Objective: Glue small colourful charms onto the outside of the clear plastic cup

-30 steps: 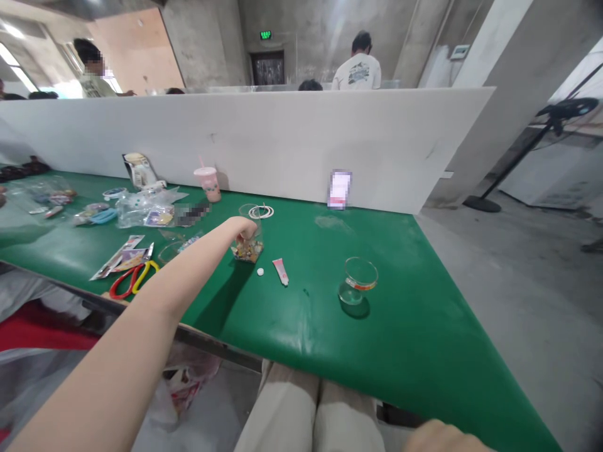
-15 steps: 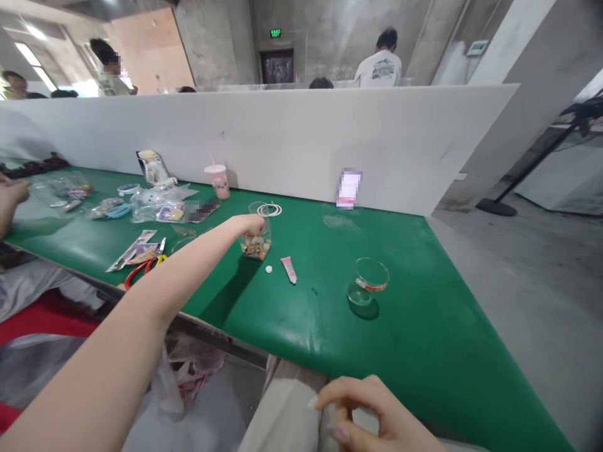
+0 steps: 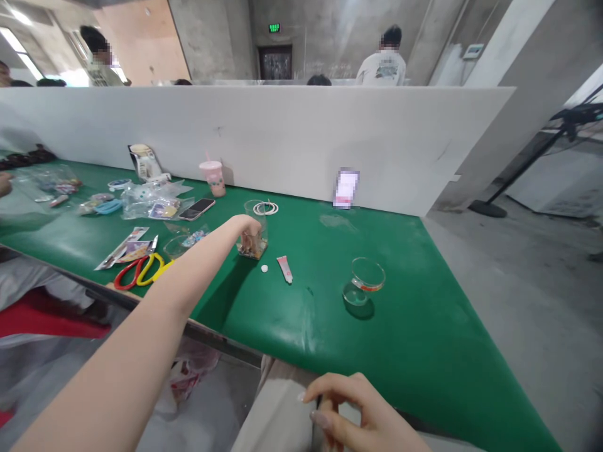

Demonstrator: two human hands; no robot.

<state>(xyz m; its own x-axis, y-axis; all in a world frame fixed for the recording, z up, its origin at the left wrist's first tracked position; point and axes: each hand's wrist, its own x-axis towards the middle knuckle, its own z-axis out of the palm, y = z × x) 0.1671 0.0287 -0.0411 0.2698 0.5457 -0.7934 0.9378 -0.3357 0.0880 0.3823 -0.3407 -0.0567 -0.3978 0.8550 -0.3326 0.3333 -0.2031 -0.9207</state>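
Observation:
My left hand (image 3: 249, 227) reaches down into a clear container (image 3: 262, 237) holding small mixed pieces. The fingers show only dimly through its wall, and I cannot make out whether they grip anything. My right hand (image 3: 346, 402) is low at the front, above my lap, its fingers loosely bent, thumb and forefinger apart, with nothing between them. Beside the container lie a small white cap (image 3: 264, 269) and a pink-and-white tube (image 3: 285, 269). A clear round cup (image 3: 367, 276) stands farther right on the green table (image 3: 400, 351).
Red-and-yellow scissors (image 3: 141, 271), flat packets (image 3: 129, 248) and a phone (image 3: 198, 209) lie on the left. Behind are a coiled white cord (image 3: 266, 208), a pink cup with a straw (image 3: 213, 178) and a white partition (image 3: 282, 138) with another phone (image 3: 346, 188) leaning on it.
My left hand has gone deeper into the clear container. The view has shifted slightly, showing more of the scissors. My right hand keeps its loose bend.

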